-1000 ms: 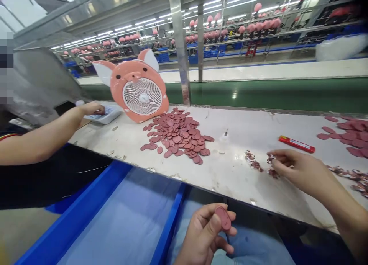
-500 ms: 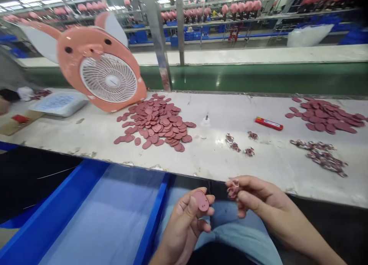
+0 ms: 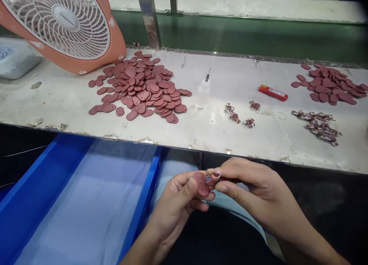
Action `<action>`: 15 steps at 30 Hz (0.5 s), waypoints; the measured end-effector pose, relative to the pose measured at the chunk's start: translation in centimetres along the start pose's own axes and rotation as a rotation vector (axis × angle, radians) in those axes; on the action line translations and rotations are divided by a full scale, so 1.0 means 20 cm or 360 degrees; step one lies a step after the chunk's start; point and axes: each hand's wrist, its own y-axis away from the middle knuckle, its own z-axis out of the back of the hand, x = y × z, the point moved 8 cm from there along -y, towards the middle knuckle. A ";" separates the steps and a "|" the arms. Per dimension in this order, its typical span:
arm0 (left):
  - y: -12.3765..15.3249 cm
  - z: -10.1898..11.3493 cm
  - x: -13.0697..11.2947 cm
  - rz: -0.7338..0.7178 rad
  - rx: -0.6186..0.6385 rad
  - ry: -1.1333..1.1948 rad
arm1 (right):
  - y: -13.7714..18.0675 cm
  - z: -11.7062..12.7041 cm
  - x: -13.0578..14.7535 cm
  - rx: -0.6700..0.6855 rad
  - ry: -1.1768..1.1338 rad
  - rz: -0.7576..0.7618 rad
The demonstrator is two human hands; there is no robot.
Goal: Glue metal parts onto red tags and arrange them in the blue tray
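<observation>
Between thumb and fingers my left hand (image 3: 184,194) pinches a flat reddish-brown oval disc (image 3: 201,185) with small holes in it. My right hand (image 3: 250,184) holds a small reddish-brown figurine piece (image 3: 213,178) with white parts by its fingertips, right at the disc's edge; whether the two touch is hard to tell. Both hands are in front of the table edge, above the lap. On the table lies a big pile of similar discs (image 3: 143,89). Several small figurine pieces (image 3: 249,122) lie nearer the hands, and a cluster of them (image 3: 319,127) lies further right.
A clear bottle with a needle tip (image 3: 204,90) stands mid-table. Beyond it lie a red box-like stick (image 3: 273,93) and a second disc pile (image 3: 330,85). An orange fan (image 3: 115,43) stands at the left, near a white tray (image 3: 20,62). A blue bin (image 3: 31,184) sits below the table edge.
The view has tilted down and closer. My right hand has brought the figurine piece leftward to the disc in my left hand; before, the two hands were apart.
</observation>
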 end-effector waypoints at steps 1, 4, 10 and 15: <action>0.00 0.00 0.01 0.0018 -0.0005 -0.0004 | 0.00 -0.01 0.00 0.0016 0.0023 0.0014; 0.01 0.02 0.02 0.0056 -0.0048 -0.0015 | 0.00 -0.02 0.01 0.0048 0.0082 0.0030; 0.01 0.02 0.02 0.0103 -0.0066 -0.0017 | 0.00 -0.03 0.02 0.0160 0.0154 0.0059; 0.01 0.03 0.03 0.0116 -0.0069 -0.0009 | 0.00 -0.04 0.01 0.0231 0.0266 0.0040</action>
